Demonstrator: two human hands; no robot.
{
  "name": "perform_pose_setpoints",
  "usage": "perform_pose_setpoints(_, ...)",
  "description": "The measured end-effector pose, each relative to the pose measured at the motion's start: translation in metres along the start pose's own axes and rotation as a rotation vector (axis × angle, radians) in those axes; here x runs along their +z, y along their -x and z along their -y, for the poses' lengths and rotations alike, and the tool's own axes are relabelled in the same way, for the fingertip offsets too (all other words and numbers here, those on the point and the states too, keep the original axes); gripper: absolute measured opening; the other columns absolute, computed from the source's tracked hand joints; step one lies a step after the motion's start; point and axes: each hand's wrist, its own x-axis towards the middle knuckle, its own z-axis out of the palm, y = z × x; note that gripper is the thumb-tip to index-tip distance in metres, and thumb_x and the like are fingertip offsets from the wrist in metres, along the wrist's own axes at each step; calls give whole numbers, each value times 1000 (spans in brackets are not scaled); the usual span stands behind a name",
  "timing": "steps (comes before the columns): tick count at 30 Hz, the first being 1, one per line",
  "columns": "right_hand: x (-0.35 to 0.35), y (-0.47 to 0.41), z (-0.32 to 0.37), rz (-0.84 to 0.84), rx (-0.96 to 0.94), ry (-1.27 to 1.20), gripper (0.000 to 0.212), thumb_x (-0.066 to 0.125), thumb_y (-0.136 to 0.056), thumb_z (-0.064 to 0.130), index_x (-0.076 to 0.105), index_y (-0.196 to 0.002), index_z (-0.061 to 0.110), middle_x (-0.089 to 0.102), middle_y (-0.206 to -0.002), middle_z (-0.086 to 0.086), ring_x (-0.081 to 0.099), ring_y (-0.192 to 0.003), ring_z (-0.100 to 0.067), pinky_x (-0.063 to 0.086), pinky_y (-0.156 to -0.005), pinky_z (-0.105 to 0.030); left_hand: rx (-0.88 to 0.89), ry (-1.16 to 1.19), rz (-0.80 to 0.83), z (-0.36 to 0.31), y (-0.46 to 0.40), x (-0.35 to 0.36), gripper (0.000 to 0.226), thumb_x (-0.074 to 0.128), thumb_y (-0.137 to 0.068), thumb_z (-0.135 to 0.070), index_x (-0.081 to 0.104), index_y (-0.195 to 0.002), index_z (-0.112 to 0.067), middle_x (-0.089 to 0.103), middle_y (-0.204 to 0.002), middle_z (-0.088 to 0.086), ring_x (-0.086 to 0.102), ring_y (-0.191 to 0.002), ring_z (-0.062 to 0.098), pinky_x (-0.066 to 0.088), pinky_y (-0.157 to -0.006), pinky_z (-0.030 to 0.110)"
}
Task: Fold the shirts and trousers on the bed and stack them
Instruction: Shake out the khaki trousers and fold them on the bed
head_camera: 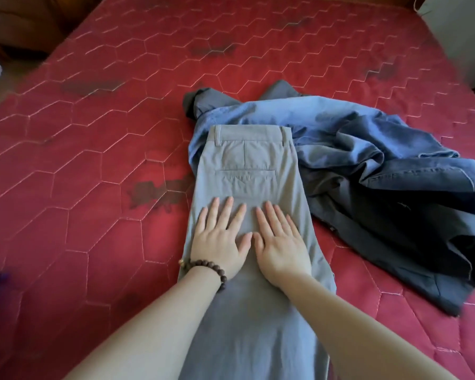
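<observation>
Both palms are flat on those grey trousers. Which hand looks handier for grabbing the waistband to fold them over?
Probably the left hand: it lies flat on the grey trousers with its fingertips slightly nearer the waistband than those of the right hand. It is nearly even; both hands are open, side by side.

Both hands lie flat and side by side on the trousers (247, 215), the left hand (220, 239) just left of the right hand (279, 242), thumbs nearly touching. The trousers lie lengthwise on the bed (93, 160). Ahead of the fingers (228, 212) come the back pocket (246, 176) and then the waistband (251, 131). Right of the fingers and beyond the waistband lies a heap of crumpled clothes (368, 165), partly under the trousers' top end.
</observation>
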Motion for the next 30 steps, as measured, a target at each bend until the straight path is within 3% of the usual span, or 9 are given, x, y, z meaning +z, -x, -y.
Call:
perform_pose_setpoints(3,-3,10,-13,25,90,172,63,9,-97,53,7,-154,26,-1,-160,9,-5,-148,-8,-20,-115,-37,-87,-62,39,23,14,-2,69,13,-92,-62,10,-154,-32,3,-162,-4,-4,-149,18,-1,-120,45)
perform_pose_setpoints(7,-13,41,3,13,184,236,57,21,-101,35,14,-153,10,4,-162,-5,-6,-149,-20,-29,-108,-42,-210,-112,36,19,42,-13,62,19,-99,-47,8,-154,-21,4,-163,-1,-7,-149,21,-8,-118,47)
perform_pose_setpoints(11,1,104,53,79,-49,14,55,28,-101,29,16,-153,14,13,-161,-4,1,-149,-18,-16,-116,-36,-12,14,81,-32,107,-4,57,20,-100,-31,4,-154,-23,2,-163,-1,-3,-149,18,-6,-119,41)
perform_pose_setpoints(16,-2,145,19,24,190,165,66,18,-98,52,12,-154,18,6,-161,3,-4,-149,-13,-17,-117,-41,-67,-9,18,-1,153,-4,62,29,-96,-46,22,-153,-22,16,-160,2,12,-149,19,3,-120,41)
perform_pose_setpoints(19,-2,164,24,58,257,197,68,9,-97,51,4,-153,14,-2,-162,-1,-12,-148,-15,-19,-115,-44,-128,-12,34,2,173,-5,64,32,-98,-45,18,-153,-18,13,-161,4,7,-149,19,-3,-119,43)
perform_pose_setpoints(21,2,186,51,73,187,139,65,10,-98,48,3,-153,14,-3,-161,-1,-14,-147,-15,-20,-115,-44,-110,1,54,-15,196,-6,63,29,-97,-45,18,-153,-17,14,-160,8,8,-149,22,-2,-120,45)
perform_pose_setpoints(24,12,233,86,106,97,62,60,13,-98,42,9,-153,19,4,-161,2,-13,-146,-11,-15,-117,-43,-14,13,100,-33,244,-4,60,21,-95,-41,23,-151,-19,20,-159,8,16,-148,24,11,-120,47)
perform_pose_setpoints(27,6,271,73,74,185,106,63,18,-96,47,20,-153,19,14,-160,2,1,-147,-12,-9,-118,-45,-22,14,89,-12,284,-8,61,29,-94,-42,33,-149,-18,28,-157,8,24,-146,24,19,-118,48)
perform_pose_setpoints(30,1,297,68,66,304,139,67,12,-95,47,18,-153,14,14,-160,0,2,-148,-15,-8,-119,-45,-131,-16,78,-3,312,-11,64,27,-93,-43,31,-150,-13,26,-157,8,19,-147,25,13,-119,48)
